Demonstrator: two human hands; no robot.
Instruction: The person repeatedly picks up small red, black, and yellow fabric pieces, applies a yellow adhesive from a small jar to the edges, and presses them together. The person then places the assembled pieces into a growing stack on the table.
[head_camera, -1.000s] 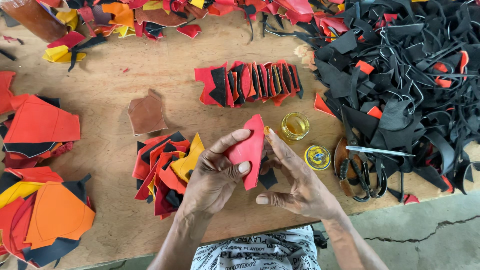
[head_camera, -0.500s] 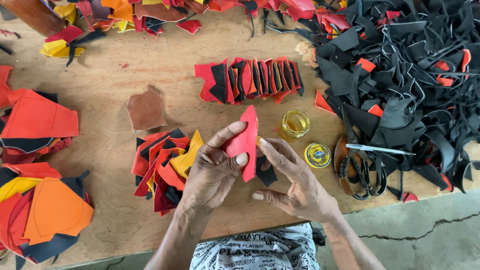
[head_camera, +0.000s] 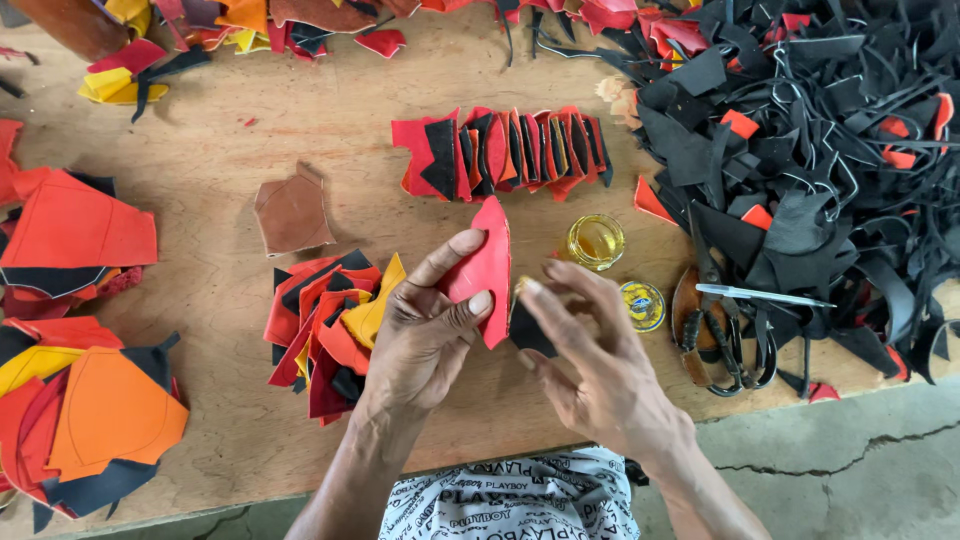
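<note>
Wooden tabletop (head_camera: 300, 140) carries scrap heaps at its edges; a fanned row (head_camera: 500, 152) lies finished mid-table, a stack (head_camera: 325, 320) waits. Left hand (head_camera: 425, 330) pinches a red piece (head_camera: 487, 268) near the front edge; right hand (head_camera: 590, 370), fingers loose, touches its edge.

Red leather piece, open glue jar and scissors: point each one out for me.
red leather piece (head_camera: 487, 268), head view, middle of its face above the left thumb
open glue jar (head_camera: 596, 241), head view, yellow glue inside
scissors (head_camera: 722, 335), head view, on the handles
</note>
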